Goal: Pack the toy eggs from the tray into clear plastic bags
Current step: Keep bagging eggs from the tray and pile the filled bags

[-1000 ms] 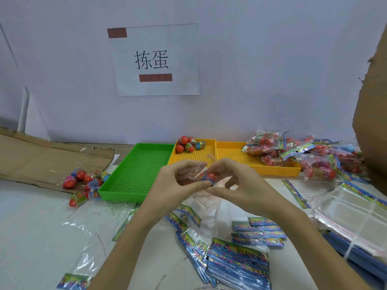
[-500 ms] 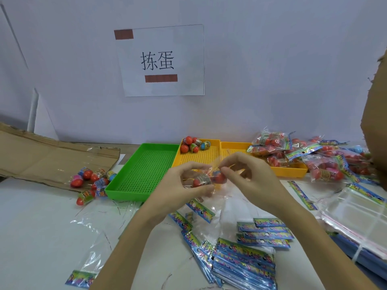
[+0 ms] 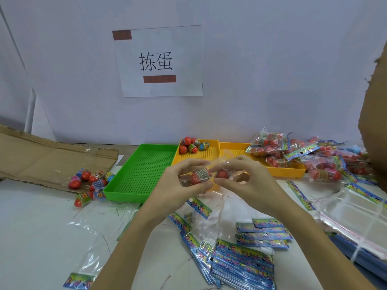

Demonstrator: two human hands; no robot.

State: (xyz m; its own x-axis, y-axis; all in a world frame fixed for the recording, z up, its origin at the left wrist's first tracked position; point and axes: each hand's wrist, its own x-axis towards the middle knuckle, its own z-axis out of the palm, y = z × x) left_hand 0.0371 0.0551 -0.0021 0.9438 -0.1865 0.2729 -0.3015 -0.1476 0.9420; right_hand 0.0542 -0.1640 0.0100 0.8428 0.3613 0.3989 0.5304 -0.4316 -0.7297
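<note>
We are holding a clear plastic bag (image 3: 211, 174) above the worktop (image 3: 37, 222), in front of the trays. Our left hand (image 3: 178, 191) is keeping a narrow grip around a red toy egg (image 3: 200, 175) through the plastic, while our right hand (image 3: 249, 181) is pinching the bag beside a second egg (image 3: 222, 174). More eggs are sitting in the yellow tray (image 3: 201, 156) (far corner), beside a green tray (image 3: 142, 170).

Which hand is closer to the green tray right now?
Left. The left hand sits just beside the green tray, by its near right corner, fingers round a toy egg. The right hand is farther right, in front of the yellow trays.
</note>
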